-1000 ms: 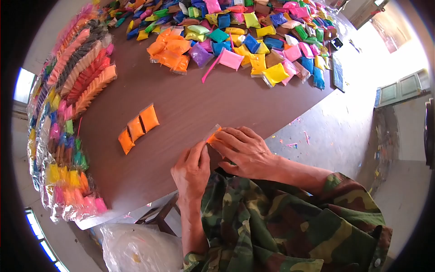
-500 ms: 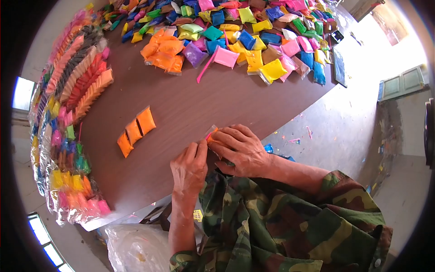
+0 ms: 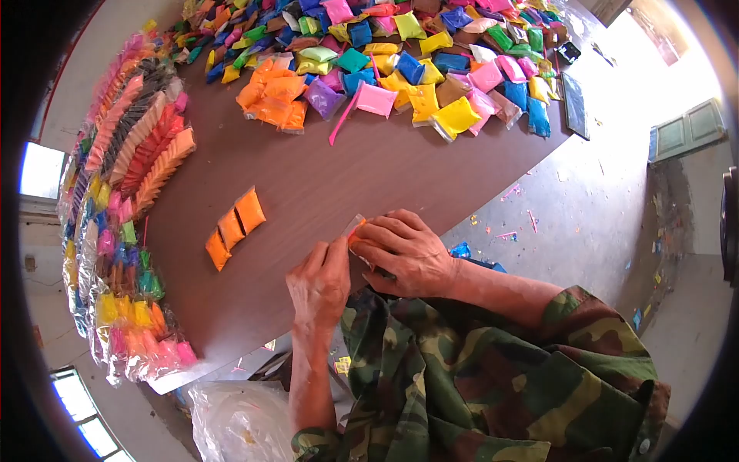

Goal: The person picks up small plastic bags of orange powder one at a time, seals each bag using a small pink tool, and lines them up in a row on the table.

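A brown table (image 3: 308,169) fills most of the view, with a broad heap of coloured packets (image 3: 412,69) along its far side and banked rows of bagged packets (image 3: 127,208) curving down its left. Near the front edge, the right hand (image 3: 412,258) curls over a small packet, fingers close together and gripping it; the left hand (image 3: 319,281) is bunched against its other side, but its thumb is hidden, so I cannot tell whether it pinches. Left of the hands, three orange packets (image 3: 230,229) lie in a slanting row. The smallest thing, the held orange packet (image 3: 356,225), shows just a sliver between the fingertips. The step in hand seems to be working that packet with the fingers; the next move calls for steady, light pressure.
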Available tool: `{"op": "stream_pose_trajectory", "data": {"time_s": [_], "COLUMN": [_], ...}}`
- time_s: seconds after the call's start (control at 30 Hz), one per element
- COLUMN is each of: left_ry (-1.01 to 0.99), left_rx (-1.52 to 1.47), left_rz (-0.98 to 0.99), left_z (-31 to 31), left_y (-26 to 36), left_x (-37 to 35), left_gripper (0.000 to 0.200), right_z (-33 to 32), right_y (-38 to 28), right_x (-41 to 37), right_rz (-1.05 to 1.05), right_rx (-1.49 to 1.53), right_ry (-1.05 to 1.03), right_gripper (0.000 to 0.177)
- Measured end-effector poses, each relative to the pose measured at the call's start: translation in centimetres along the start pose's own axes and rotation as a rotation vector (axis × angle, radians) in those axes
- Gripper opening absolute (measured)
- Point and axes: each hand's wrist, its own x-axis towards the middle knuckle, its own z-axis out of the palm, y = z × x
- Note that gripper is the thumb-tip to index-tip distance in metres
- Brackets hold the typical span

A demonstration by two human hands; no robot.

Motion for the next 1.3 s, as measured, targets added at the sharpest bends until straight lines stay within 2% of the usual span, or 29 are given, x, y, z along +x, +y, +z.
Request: {"op": "stream_pose_trajectory", "data": {"time_s": [0.1,0.2,0.3,0.4,0.6,0.7,0.8,0.9,1.0,1.1,1.3], "left_ry": [-0.029,-0.093,-0.002,-0.124,-0.092,-0.068,-0.134,-0.039,0.058,0.013,0.046], "left_rx": [0.068,0.106,-0.04,-0.077,-0.047,-0.129,-0.048,-0.029,-0.092,-0.229,-0.082], "left_rz": [-0.008,-0.058,-0.079,-0.064,-0.108,-0.062,-0.131,-0.191,-0.226,-0.348,-0.434], "left_z": [0.7,0.8,0.1,-0.1,0.7,0.2,0.7,1.0,-0.1,-0.5,-0.8], "left_y": [-0.4,-1.5,-1.2,0.1,-1.1,-0.2,-0.2,-1.5,-1.2,0.0,-1.2], "left_x": [0.2,1.1,1.9,2.1,3.4,3.5,3.3,3.4,2.2,-0.7,-2.3], "left_gripper": [0.008,0.012,0.01,0.011,0.011,0.009,0.009,0.009,0.007,0.009,0.007], "right_z": [-0.1,-0.3,-0.3,0.1,-0.3,0.1,0.1,-0.2,-0.7,-0.8,-0.4], "right_y": [0.1,0.1,0.3,0.2,0.2,0.5,0.3,0.1,-0.1,-0.1,-0.2], "right_x": [0.1,-0.1,0.0,-0.2,0.1,0.1,0.0,0.0,0.0,-0.1,-0.2], "right_rz": [-0.005,-0.005,-0.006,0.003,-0.006,-0.022,-0.013,0.005,0.038,0.043,0.047], "right_rx": [0.001,-0.009,0.002,0.002,0.007,0.015,0.019,0.03,0.065,0.069,0.058], "right_ry": [-0.007,-0.022,-0.013,0.008,-0.007,0.035,0.02,0.005,-0.009,-0.025,0.019], "right_gripper": [0.044,0.044,0.045,0.044,0.044,0.044,0.044,0.045,0.046,0.049,0.049]}}
